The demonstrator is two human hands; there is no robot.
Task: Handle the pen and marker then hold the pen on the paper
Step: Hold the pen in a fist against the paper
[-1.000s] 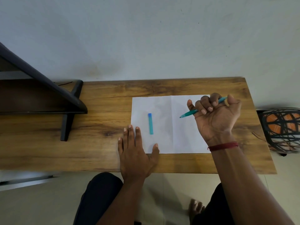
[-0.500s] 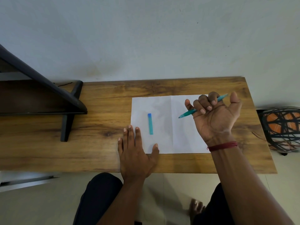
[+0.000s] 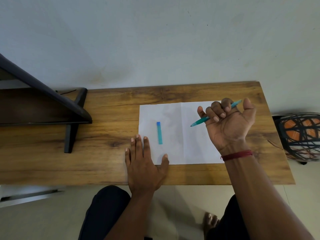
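Observation:
A white sheet of paper (image 3: 174, 118) lies on the wooden table (image 3: 110, 118). My right hand (image 3: 228, 125) is turned palm up above the paper's right half, fingers curled around a teal pen (image 3: 200, 120), thumb lifted away; the pen's tip points left and down, just above the paper. A short teal cap or marker with a blue end (image 3: 159, 133) lies on the paper's left half. My left hand (image 3: 143, 163) rests flat, fingers spread, on the paper's lower left corner, close beside that teal piece.
A dark metal shelf frame (image 3: 52, 104) stands on the table's left part. A patterned round stool (image 3: 301, 135) sits off the right edge. The wall runs along the table's far edge. My knees and a foot show below the front edge.
My right thumb has lifted off the pen and the hand has opened slightly, rolling more palm up. The left hand and the teal piece have not moved.

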